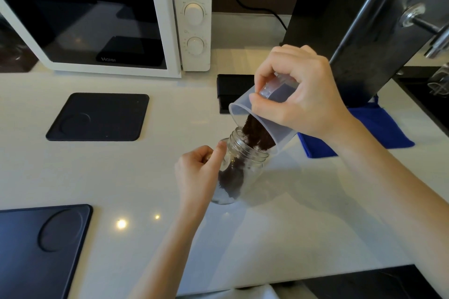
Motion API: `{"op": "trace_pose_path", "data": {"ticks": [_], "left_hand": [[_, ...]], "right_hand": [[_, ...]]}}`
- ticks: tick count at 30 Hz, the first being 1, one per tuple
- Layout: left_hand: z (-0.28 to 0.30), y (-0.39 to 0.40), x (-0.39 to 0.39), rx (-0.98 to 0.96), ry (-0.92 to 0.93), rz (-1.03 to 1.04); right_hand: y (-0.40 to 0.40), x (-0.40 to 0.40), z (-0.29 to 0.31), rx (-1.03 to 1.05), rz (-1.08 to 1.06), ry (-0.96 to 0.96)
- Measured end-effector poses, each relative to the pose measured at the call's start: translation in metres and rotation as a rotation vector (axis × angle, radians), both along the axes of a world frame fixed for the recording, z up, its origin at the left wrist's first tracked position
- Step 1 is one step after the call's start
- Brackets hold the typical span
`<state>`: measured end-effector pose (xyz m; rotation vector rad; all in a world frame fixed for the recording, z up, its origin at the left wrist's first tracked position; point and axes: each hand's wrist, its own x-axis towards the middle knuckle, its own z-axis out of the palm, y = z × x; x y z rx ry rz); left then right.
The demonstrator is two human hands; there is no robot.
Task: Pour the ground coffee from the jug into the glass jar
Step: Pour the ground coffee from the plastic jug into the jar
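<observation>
Head view: nearest the wearer, a dark mat (36, 245) lies on the white tabletop (279, 238), well left of the jar (239, 165). The jar stands mid-tabletop, tilted, its mouth leaning up and right toward the jug (260, 119), its base resting on the tabletop. The left hand (196, 172) steadies it from the left, fingers (220, 150) curled against the glass near the neck; how far they wrap behind cannot be told. Coffee (232, 181) already lies heaped along the jar's lower inside. Just above and right of the jar, the right hand (298, 94) holds the translucent jug from above, its fingers closed round the handle and upper wall, the jug tipped steeply so its long axis runs down-left, lip directly over the jar mouth. A dark stream of grounds slides down the jug's lower wall into the opening, so the pour looks well under way, with some coffee left in the jug. The move hinges on keeping lip and mouth aligned; a drift to either side would likely spill grounds. Right of the jar lies a blue cloth (379, 128); left, a second mat (99, 116); beyond, a small black box (233, 90) and a white microwave (109, 14).
</observation>
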<state>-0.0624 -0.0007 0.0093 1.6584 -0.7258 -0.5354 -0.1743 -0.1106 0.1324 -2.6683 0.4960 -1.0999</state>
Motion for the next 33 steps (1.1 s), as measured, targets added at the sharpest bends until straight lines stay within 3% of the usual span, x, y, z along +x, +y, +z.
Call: {"op": "trace_pose_path", "data": {"ticks": [33], "left_hand": [[0.0002,0.0017,-0.0013,-0.013,-0.011,0.001]], "right_hand": [[0.0023,0.0009,0.0006,-0.064,0.012,-0.01]]}}
